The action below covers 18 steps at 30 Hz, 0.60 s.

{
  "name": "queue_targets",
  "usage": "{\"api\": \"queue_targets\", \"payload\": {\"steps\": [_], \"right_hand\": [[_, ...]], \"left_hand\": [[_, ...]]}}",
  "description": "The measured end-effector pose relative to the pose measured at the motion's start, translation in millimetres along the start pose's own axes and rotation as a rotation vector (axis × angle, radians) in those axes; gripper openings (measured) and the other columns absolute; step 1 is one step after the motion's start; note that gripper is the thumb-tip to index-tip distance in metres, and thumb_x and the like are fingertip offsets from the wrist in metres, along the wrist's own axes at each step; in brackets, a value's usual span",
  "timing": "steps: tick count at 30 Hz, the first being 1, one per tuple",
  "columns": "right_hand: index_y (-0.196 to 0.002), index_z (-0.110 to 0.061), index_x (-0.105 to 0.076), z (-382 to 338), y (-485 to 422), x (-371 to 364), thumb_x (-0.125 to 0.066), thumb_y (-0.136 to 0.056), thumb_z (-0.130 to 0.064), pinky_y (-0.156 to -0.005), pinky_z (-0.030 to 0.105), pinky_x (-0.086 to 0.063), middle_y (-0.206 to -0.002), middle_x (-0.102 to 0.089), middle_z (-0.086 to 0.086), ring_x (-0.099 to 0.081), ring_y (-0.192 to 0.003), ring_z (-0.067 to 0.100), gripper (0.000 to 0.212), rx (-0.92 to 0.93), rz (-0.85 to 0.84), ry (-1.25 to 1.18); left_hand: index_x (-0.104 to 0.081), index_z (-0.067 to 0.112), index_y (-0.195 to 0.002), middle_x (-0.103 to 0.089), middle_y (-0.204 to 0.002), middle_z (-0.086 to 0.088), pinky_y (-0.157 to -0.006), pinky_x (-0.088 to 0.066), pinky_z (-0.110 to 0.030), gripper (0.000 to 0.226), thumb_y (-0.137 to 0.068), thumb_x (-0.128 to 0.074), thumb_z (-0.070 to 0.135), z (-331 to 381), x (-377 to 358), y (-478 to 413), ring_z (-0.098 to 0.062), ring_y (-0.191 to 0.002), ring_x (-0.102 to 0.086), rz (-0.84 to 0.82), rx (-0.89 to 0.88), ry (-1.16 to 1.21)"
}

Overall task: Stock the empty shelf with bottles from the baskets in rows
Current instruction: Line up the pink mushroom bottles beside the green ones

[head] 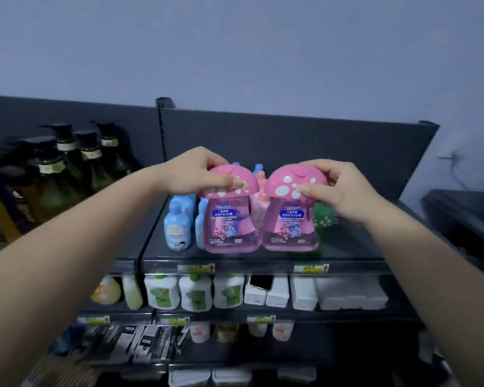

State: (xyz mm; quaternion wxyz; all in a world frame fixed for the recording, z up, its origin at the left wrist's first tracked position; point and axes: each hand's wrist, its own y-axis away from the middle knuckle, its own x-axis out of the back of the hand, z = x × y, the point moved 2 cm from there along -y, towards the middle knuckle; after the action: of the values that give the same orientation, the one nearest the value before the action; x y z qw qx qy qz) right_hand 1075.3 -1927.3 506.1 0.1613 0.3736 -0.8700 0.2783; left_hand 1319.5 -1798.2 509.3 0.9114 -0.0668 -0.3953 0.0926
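On the dark top shelf (347, 247), each hand, left (190, 171) and right (338, 185), pinches a pink bottle (228, 219) (289, 222) by its mushroom cap, seemingly to set both labels-forward at the front edge.

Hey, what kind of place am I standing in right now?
Most likely a shop's toiletries aisle: dark tiered shelves with price tags on the edges, and rows of matching bottles like the pink mushroom-cap bottles you're holding.
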Motion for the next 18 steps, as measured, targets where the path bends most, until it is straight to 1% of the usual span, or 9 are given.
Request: {"api": "queue_targets", "payload": {"steps": [2, 4, 7, 9, 11, 13, 15, 17, 18], "right_hand": [[-0.099, -0.033, -0.070, 2.8, 11.9, 23.9, -0.078, -0.064, -0.030, -0.074, 0.019, -0.055, -0.092, -0.075, -0.013, -0.069, -0.086, 0.004, 0.036, -0.006, 0.026, -0.008], [-0.099, -0.032, -0.070, 6.9, 23.3, 43.3, -0.077, -0.064, -0.029, -0.071, 0.018, -0.054, -0.092, -0.075, -0.014, -0.070, -0.085, 0.004, 0.035, -0.008, 0.049, -0.012], [-0.099, -0.030, -0.070, 13.2, 37.8, 70.2, -0.075, -0.068, -0.026, -0.068, 0.018, -0.054, -0.091, -0.075, -0.013, -0.071, -0.084, 0.005, 0.032, -0.019, 0.083, -0.028], [-0.102, -0.027, -0.069, 18.0, 43.1, 89.1, -0.077, -0.066, -0.033, -0.067, 0.022, -0.056, -0.093, -0.076, -0.009, -0.072, -0.086, 0.010, 0.038, -0.037, 0.108, -0.027], [-0.104, -0.026, -0.069, 22.7, 44.7, 106.0, -0.077, -0.064, -0.038, -0.068, 0.025, -0.057, -0.094, -0.076, -0.005, -0.072, -0.088, 0.013, 0.043, -0.054, 0.138, -0.022], [-0.105, -0.025, -0.069, 28.0, 41.7, 121.7, -0.077, -0.060, -0.043, -0.071, 0.025, -0.056, -0.096, -0.076, -0.003, -0.072, -0.090, 0.014, 0.048, -0.051, 0.172, -0.017], [-0.104, -0.026, -0.070, 32.4, 35.6, 136.4, -0.079, -0.062, -0.039, -0.074, 0.027, -0.057, -0.096, -0.075, -0.002, -0.072, -0.091, 0.015, 0.045, -0.047, 0.214, -0.006], [-0.100, -0.028, -0.070, 37.1, 27.6, 148.7, -0.078, -0.065, -0.031, -0.078, 0.028, -0.057, -0.094, -0.075, -0.004, -0.071, -0.089, 0.012, 0.036, -0.038, 0.250, -0.003], [-0.099, -0.028, -0.069, 39.4, 23.6, 153.5, -0.078, -0.063, -0.032, -0.079, 0.027, -0.057, -0.092, -0.075, -0.006, -0.070, -0.088, 0.010, 0.037, -0.034, 0.260, 0.003]], "left_hand": [[-0.068, 0.002, -0.080, -0.060, -0.062, 0.002, -0.053, -0.043, -0.017, 0.045, -0.079, -0.076, 0.046, 17.6, -14.2, -16.4, -0.008, -0.055, -0.052, -0.014, -0.020, 0.006], [-0.069, 0.003, -0.082, -0.061, -0.064, 0.002, -0.052, -0.043, -0.016, 0.044, -0.077, -0.073, 0.047, 33.9, -26.8, -31.2, -0.007, -0.055, -0.053, -0.040, -0.046, 0.005], [-0.068, 0.006, -0.078, -0.061, -0.064, -0.001, -0.053, -0.044, -0.018, 0.038, -0.081, -0.075, 0.044, 58.7, -43.5, -53.7, -0.009, -0.056, -0.054, -0.088, -0.090, -0.007], [-0.070, 0.006, -0.081, -0.066, -0.068, -0.010, -0.056, -0.046, -0.022, 0.047, -0.075, -0.075, 0.052, 74.1, -51.8, -69.8, -0.011, -0.059, -0.057, -0.113, -0.118, -0.015], [-0.070, 0.006, -0.083, -0.068, -0.073, -0.013, -0.059, -0.046, -0.025, 0.054, -0.071, -0.071, 0.058, 86.4, -58.7, -85.6, -0.011, -0.061, -0.058, -0.130, -0.144, -0.031], [-0.069, 0.006, -0.079, -0.064, -0.066, -0.007, -0.060, -0.044, -0.027, 0.048, -0.076, -0.073, 0.054, 95.0, -63.3, -102.9, -0.011, -0.059, -0.055, -0.135, -0.166, -0.048], [-0.069, 0.007, -0.079, -0.062, -0.065, 0.000, -0.060, -0.042, -0.028, 0.041, -0.081, -0.074, 0.048, 101.9, -64.6, -121.3, -0.010, -0.059, -0.054, -0.132, -0.176, -0.046], [-0.071, 0.010, -0.082, -0.065, -0.068, 0.001, -0.061, -0.043, -0.027, 0.043, -0.078, -0.074, 0.052, 106.8, -65.1, -141.3, -0.009, -0.060, -0.055, -0.137, -0.188, -0.042], [-0.072, 0.012, -0.082, -0.067, -0.069, 0.002, -0.061, -0.044, -0.026, 0.048, -0.072, -0.073, 0.059, 108.9, -65.6, -150.7, -0.008, -0.060, -0.056, -0.145, -0.198, -0.050]]}}
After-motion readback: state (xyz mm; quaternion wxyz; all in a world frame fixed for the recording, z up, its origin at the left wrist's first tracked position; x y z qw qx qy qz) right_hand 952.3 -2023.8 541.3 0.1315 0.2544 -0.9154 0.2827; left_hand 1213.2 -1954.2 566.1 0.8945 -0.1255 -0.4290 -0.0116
